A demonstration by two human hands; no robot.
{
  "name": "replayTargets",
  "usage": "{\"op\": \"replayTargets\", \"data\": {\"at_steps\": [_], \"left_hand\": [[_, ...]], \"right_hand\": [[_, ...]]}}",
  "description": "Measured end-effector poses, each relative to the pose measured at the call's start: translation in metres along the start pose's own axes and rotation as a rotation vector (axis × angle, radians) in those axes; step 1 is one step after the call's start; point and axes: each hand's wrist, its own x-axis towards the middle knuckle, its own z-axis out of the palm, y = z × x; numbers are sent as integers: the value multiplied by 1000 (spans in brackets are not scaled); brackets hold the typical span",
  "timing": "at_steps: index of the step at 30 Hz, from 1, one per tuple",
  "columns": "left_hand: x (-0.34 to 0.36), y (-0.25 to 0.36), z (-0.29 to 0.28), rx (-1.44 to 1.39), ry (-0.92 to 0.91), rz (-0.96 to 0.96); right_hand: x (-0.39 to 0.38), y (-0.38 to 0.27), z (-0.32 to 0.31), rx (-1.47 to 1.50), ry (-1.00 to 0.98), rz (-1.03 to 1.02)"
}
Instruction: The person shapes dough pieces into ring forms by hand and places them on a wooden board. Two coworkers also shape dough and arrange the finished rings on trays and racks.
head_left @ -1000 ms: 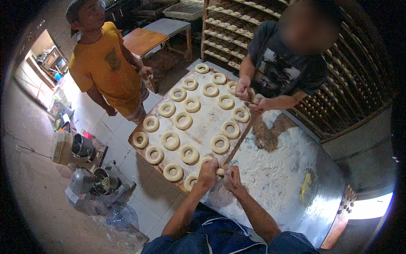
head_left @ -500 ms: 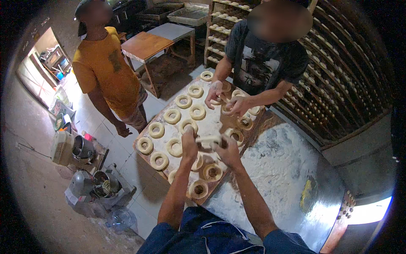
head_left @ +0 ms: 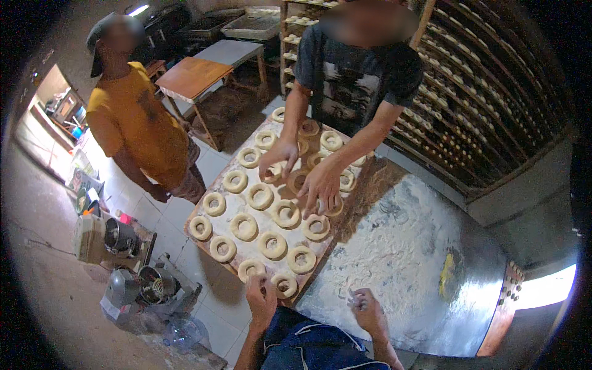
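Several pale dough rings lie in uneven rows on a floured wooden board (head_left: 229, 198). At the board's near edge my left hand (head_left: 262, 299) reaches the rim of a dough ring (head_left: 251, 270), its fingers bent and slightly apart; whether they touch the dough cannot be made out. Beside it rests another dough ring (head_left: 284, 285). My right hand (head_left: 369, 311), fingers loosely curled, powdery and without anything in them, hovers over the floured metal table (head_left: 394, 246). Across the board, a co-worker's hand (head_left: 280, 157) is over a dough ring (head_left: 271, 172), and their other hand (head_left: 322, 185) reaches among more rings.
Behind the co-worker stand racks (head_left: 487, 92) loaded with dough pieces. A person in a yellow shirt (head_left: 139, 117) stands left of the board. Mixers (head_left: 123, 287) sit on the left floor, near a clear plastic bottle (head_left: 183, 333). A small wooden table (head_left: 194, 77) stands farther back.
The dough ring between my hands has left them. Both hands have drawn back toward me, the right one off the board. The co-worker's hands have come down over the rings.
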Motion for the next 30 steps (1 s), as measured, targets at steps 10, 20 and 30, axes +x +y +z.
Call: {"op": "replayTargets", "data": {"at_steps": [10, 20, 30], "left_hand": [[-9, 65, 60, -89, -659, 612], [-74, 115, 123, 338, -347, 599], [-158, 72, 88, 382, -356, 339]], "right_hand": [[-7, 11, -30, 338, 194, 38], [-50, 84, -75, 110, 171, -242], [-74, 157, -105, 361, 51, -23]]}}
